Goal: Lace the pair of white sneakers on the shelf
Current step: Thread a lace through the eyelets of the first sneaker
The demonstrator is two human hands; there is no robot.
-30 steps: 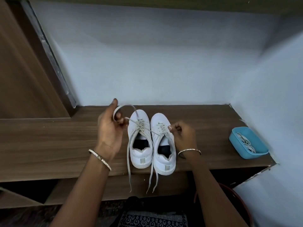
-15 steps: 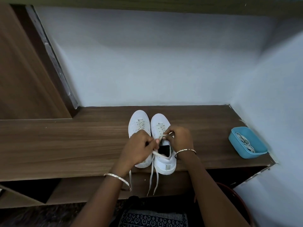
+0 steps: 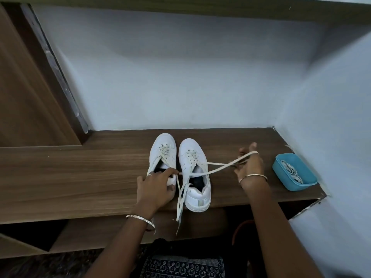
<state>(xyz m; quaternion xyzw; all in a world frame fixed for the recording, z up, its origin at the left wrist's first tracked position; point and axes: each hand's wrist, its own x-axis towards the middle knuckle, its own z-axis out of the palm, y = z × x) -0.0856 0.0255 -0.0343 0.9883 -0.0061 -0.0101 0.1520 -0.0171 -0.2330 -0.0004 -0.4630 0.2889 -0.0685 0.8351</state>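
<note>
A: Where is the pair?
B: Left sneaker (image 3: 163,144) and right sneaker (image 3: 191,149) stand side by side on the wooden shelf (image 3: 80,177). Toes point toward the back wall (image 3: 180,87), heels sit near the front edge.
A: Hands?
B: Left hand (image 3: 156,187) lies over the left sneaker's heel, fingertips pinching one end of a lace (image 3: 218,167). Right hand (image 3: 250,167) is raised beside the right sneaker, with the lace looped round its curled fingers. Two strands cross between that hand and the shoe. Which eyelet they come from, I cannot tell.
A: Loose ends?
B: Lace tails (image 3: 180,201) hang over the shelf's front edge, between the sneakers.
A: Anything else?
B: Blue tub (image 3: 301,185) at the shelf's right end, with coiled laces (image 3: 290,170) inside. A bangle (image 3: 140,217) on each wrist.
</note>
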